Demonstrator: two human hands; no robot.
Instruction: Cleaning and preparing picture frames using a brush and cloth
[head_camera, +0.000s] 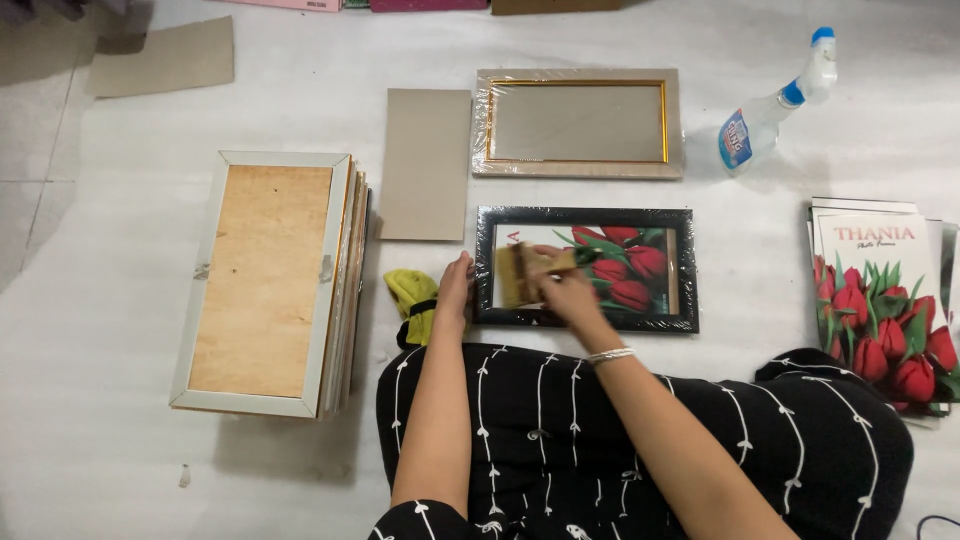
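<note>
Black frame (587, 268) lies flat on the floor just ahead of the knees, still in clear wrap, with a red tulip print inside; left hand (455, 290) presses its left edge, fingers together and flat, which would keep it from sliding. Right hand (568, 292) is clamped around the handle of a flat brush (520, 272); bristles lie on the left part of the glass, handle angled right. A yellow cloth (412, 297) sits touching the left hand, close enough to grab.

Gold-trimmed frame (578, 123) lies just beyond the black one, also wrapped; a grey cardboard sheet (426, 163) lies beside it on the left. A stack of frames (268, 283) sits face down at left, wooden backing up; a pile of tulip prints (880, 300) sits at right. Spray bottle (775, 105) lies on its side at upper right, well apart from both hands.

Surface is a white foam sheet (90, 380) spread over a tiled floor (35, 140); another cardboard piece (165, 57) lies at top left; coloured boxes line the far edge, mostly cut off.
</note>
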